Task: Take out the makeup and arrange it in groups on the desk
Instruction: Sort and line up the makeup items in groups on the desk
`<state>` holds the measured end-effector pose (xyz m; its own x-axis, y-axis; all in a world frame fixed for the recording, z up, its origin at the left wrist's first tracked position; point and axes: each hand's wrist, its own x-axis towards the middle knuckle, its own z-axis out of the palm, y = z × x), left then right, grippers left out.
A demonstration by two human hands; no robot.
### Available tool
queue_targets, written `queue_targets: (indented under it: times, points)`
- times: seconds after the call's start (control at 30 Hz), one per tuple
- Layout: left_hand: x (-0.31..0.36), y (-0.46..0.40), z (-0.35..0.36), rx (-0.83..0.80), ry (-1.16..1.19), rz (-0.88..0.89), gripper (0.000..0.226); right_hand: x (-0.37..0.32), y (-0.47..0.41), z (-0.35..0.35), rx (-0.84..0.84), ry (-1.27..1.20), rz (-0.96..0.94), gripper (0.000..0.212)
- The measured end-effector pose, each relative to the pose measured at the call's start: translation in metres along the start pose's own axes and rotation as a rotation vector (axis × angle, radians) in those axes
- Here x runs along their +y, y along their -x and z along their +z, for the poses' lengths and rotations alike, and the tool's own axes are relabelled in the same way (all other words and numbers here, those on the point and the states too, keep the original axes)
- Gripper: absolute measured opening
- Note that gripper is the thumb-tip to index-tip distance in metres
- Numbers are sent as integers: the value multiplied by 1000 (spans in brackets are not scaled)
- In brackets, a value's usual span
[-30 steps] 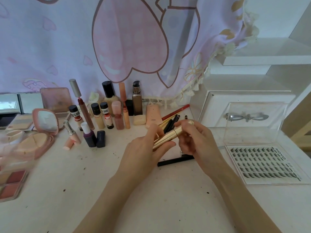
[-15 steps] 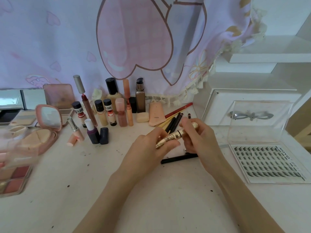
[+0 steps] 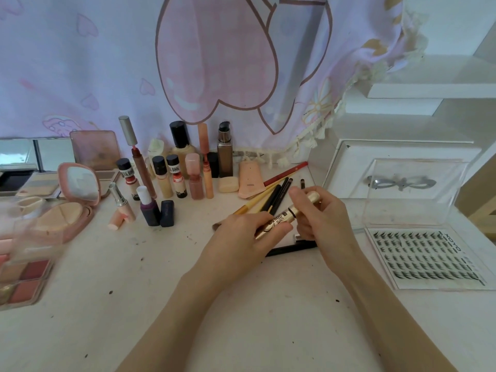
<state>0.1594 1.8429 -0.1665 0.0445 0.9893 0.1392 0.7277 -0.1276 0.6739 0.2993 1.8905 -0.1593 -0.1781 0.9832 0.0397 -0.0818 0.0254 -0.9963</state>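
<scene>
A gold mascara tube (image 3: pixel 285 216) with black lettering is held above the white desk (image 3: pixel 134 304), near its middle. My left hand (image 3: pixel 241 237) grips its lower end and my right hand (image 3: pixel 319 216) grips its cap end. Behind the hands lie several pencils and brushes (image 3: pixel 276 194) and a red pencil (image 3: pixel 285 173). A black pen (image 3: pixel 291 248) lies on the desk just under my hands. Small bottles and lip tubes (image 3: pixel 171 178) stand in a cluster at the back.
An open pink compact (image 3: pixel 69 205) and blush palettes (image 3: pixel 24 280) sit at the left. A clear open case of false lashes (image 3: pixel 424 259) lies at the right, in front of a white drawer box (image 3: pixel 397 167). A printed curtain (image 3: pixel 214 63) hangs behind.
The tube has turned in my hands, so its black lettering now faces up. Both hands stay at the same spot over the desk.
</scene>
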Motion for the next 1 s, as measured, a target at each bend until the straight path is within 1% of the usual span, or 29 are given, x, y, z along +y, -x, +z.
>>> queue_targets:
  times: [0.07, 0.1, 0.13, 0.2, 0.27, 0.3, 0.33, 0.37, 0.43, 0.57, 0.67, 0.73, 0.8, 0.87, 0.93, 1.0]
  points:
    - [2, 0, -1, 26, 73, -5, 20, 1, -1, 0, 20, -70, -9, 18]
    - [3, 0, -1, 30, 88, -9, 17, 0, -2, 0, 15, -108, -28, 13]
    - [4, 0, -1, 26, 84, -10, 17, 0, -2, 1, 5, -143, -45, 9]
    - [3, 0, 1, 22, 58, -8, 20, -1, -3, -1, -16, -169, -59, 11]
    - [1, 0, 0, 47, 37, -12, 27, 0, -3, -2, -11, -76, -66, 4]
    - [0, -1, 0, 57, 27, -16, 30, 0, -3, -2, -4, -1, -50, 7]
    - [-1, -1, -1, 62, 15, -21, 32, 0, -2, -2, 0, 58, -20, 16]
    - [-1, -1, -1, 61, 1, -20, 34, 1, -1, -1, -1, 68, 11, 21]
    - [0, -1, 0, 45, -6, -17, 33, 1, -2, -2, -14, -16, 38, 18]
    - [1, -1, -1, 56, 74, -44, 32, -2, -4, -5, -26, -217, 24, 9]
    - [1, -1, -1, 56, 90, -54, 30, -1, -4, -4, -67, -161, -3, 3]
    - [1, -1, 0, 69, 89, -52, 30, 1, -3, -3, -53, -140, -14, 11]
    - [1, -1, 0, 85, 82, -40, 32, 0, -3, -3, -35, -155, -4, 13]
    - [1, -1, -1, 86, 67, -15, 30, -1, -4, -4, -40, -208, 22, 11]
    - [0, -1, -3, 66, 64, 7, 25, -1, -4, -4, -35, -247, 37, 9]
    - [0, -1, -6, 41, 62, 32, 24, -1, -5, -2, -6, -234, 24, 10]
